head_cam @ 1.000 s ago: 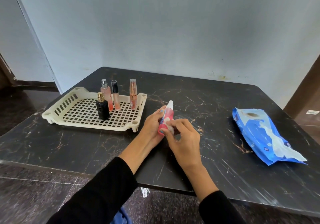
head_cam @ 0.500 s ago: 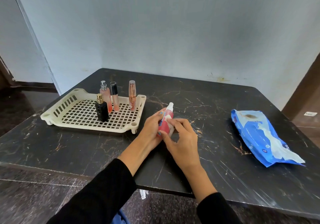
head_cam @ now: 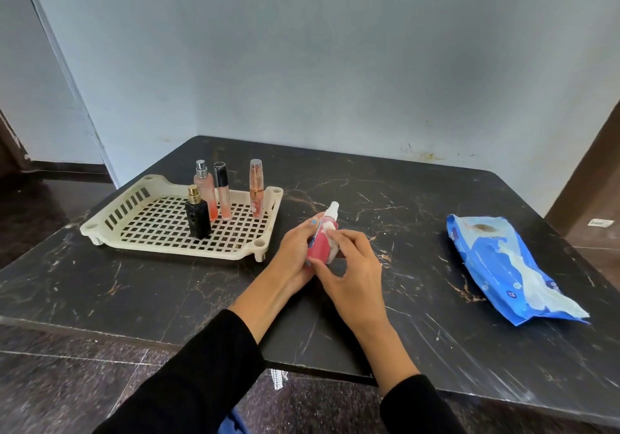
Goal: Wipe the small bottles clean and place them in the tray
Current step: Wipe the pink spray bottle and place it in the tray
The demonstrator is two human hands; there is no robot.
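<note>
My left hand (head_cam: 295, 249) grips a small pink bottle with a white cap (head_cam: 322, 235), held upright just above the dark table. My right hand (head_cam: 352, 266) pinches a white wipe (head_cam: 333, 249) against the bottle's right side. To the left stands a cream slotted tray (head_cam: 141, 232). Inside it stand a black bottle with a gold cap (head_cam: 198, 219), a pink spray bottle (head_cam: 205, 188), a tube with a black cap (head_cam: 223, 192) and a clear pink tube (head_cam: 256, 188).
A blue pack of wet wipes (head_cam: 503, 266) lies on the right part of the black marble table (head_cam: 419, 198). A pale wall runs behind the table. The table's front edge is close to my forearms, with dark floor below.
My right hand has shifted the wipe slightly along the pink bottle while my left hand keeps holding it. The tray and the wipe pack have not moved.
</note>
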